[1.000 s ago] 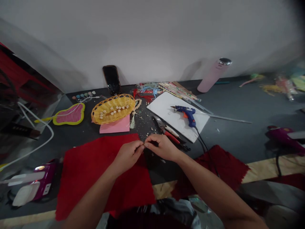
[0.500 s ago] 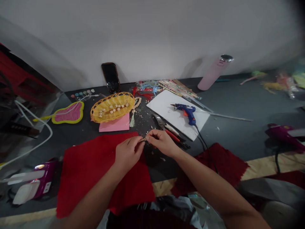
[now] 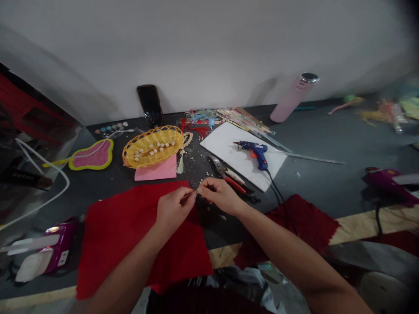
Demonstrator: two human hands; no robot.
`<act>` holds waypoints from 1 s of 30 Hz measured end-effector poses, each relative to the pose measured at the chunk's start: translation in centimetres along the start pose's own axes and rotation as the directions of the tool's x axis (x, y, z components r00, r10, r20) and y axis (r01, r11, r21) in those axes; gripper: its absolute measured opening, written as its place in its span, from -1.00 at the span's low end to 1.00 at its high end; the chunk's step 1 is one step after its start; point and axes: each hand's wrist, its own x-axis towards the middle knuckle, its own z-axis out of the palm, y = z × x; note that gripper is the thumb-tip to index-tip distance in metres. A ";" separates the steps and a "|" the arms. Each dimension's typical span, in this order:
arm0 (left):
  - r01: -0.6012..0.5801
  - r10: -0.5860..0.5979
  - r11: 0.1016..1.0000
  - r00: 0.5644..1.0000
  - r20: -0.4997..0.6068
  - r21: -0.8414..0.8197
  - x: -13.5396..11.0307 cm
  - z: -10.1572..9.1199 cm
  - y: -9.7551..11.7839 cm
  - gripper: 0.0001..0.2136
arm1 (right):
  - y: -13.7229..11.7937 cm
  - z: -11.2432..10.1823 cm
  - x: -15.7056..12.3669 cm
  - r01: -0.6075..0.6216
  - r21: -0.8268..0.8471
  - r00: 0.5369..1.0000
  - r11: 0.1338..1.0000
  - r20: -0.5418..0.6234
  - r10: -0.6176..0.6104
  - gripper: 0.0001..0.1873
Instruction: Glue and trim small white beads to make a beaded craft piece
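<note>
My left hand (image 3: 175,208) and my right hand (image 3: 220,195) meet over the dark table, just past the far right corner of a red cloth (image 3: 137,235). Both pinch with thumb and forefinger at a small thin thing (image 3: 196,191) between them; it is too small to name. Loose pale beads (image 3: 201,172) lie scattered on the table just beyond my fingers. Red-handled pliers (image 3: 229,176) rest right behind my right hand.
A yellow basket (image 3: 153,147) with pale beads sits on pink paper (image 3: 157,171). A blue glue gun (image 3: 257,152) lies on a white board (image 3: 229,150), its cord running toward me. A phone (image 3: 149,105) and pink bottle (image 3: 293,97) stand by the wall. Purple tools lie far left (image 3: 49,253) and right (image 3: 388,181).
Both hands have stayed pinched together and shifted slightly toward the far side of the table. The view has tilted a little; nothing else on the table moved.
</note>
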 end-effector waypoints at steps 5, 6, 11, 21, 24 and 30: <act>-0.011 0.011 1.000 1.000 0.000 -0.006 0.0 -0.1 0.0 -0.82 | 0.1 0.0 0.0 -0.003 0.001 1.000 1.000 0.000 0.003 -0.72; -0.007 0.007 1.000 1.000 -0.003 -0.018 0.0 -0.1 0.0 -0.81 | 0.1 0.0 0.0 0.000 0.010 1.000 1.000 0.004 0.000 -0.72; 0.013 -0.014 0.997 1.000 -0.012 -0.083 0.0 -0.2 0.0 -0.82 | 0.8 0.3 0.0 0.017 0.070 1.000 0.997 0.006 -0.018 -0.71; 0.052 -0.059 0.982 0.998 -0.035 -0.180 0.3 0.0 -0.4 -0.81 | 0.4 -0.8 0.2 0.240 -0.578 0.943 0.780 -0.051 -0.328 -0.88; 0.062 -0.070 0.973 0.997 -0.025 -0.224 0.4 0.1 -0.7 -0.81 | 0.7 -0.8 0.2 0.278 -0.678 0.932 0.681 0.020 -0.361 -0.89; 0.100 -0.101 0.918 0.995 0.018 -0.385 0.7 1.0 -1.3 -0.79 | 1.2 -0.8 0.4 0.295 -0.775 0.921 0.558 0.075 -0.382 -0.82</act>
